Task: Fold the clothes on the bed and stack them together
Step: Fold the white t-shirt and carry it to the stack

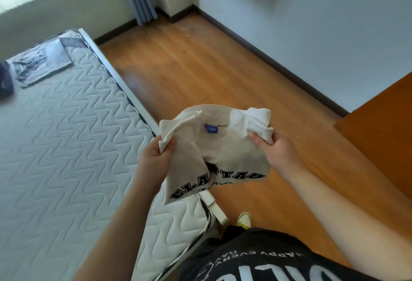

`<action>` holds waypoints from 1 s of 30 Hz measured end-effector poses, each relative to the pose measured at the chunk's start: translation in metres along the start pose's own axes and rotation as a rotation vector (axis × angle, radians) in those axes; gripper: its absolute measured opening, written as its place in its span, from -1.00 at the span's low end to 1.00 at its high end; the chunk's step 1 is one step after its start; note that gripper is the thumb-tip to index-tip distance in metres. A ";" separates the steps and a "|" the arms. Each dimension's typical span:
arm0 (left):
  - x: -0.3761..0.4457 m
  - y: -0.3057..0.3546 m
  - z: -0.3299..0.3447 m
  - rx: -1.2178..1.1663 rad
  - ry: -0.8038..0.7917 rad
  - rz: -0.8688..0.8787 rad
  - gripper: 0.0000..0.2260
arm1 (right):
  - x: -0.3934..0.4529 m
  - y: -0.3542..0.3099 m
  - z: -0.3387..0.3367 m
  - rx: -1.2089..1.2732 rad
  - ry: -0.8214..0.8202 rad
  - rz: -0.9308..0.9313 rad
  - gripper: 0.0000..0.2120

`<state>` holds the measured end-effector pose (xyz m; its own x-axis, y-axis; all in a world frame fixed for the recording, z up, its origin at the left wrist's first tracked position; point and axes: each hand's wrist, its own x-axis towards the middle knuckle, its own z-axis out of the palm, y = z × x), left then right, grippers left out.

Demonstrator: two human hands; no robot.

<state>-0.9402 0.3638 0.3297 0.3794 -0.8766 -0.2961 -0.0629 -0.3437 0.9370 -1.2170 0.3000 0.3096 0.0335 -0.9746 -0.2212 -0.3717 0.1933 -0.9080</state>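
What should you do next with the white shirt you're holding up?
Probably lay the white shirt flat on the mattress. The left hand and right hand both grip it bunched in the air beside the bed, so it cannot be folded neatly yet.

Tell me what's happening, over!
Left hand and right hand both grip the shirt. Shirt bunched, held beside the bed, not folded. Nothing in the way.

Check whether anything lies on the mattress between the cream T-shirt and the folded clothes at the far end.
Nothing visible does. Both hands, left hand and right hand, hold the cream T-shirt beside the mattress; bare quilting runs to the folded clothes.
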 end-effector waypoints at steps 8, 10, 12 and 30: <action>0.009 -0.001 -0.006 -0.009 -0.013 0.044 -0.79 | 0.011 -0.006 0.003 -0.041 0.042 -0.023 -0.91; 0.016 0.003 0.001 0.014 -0.005 0.039 -0.81 | 0.018 -0.008 -0.005 -0.045 0.024 -0.026 -0.88; 0.025 0.009 0.014 0.029 0.007 0.036 -0.74 | 0.031 -0.008 -0.016 -0.048 0.000 -0.030 -0.90; 0.127 0.098 0.198 -0.188 0.206 -0.001 -0.88 | 0.258 -0.014 -0.162 -0.029 -0.128 -0.073 -0.83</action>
<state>-1.0812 0.1523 0.3467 0.5606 -0.7824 -0.2710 0.1022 -0.2594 0.9603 -1.3539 0.0277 0.3231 0.1787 -0.9633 -0.2004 -0.3909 0.1174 -0.9129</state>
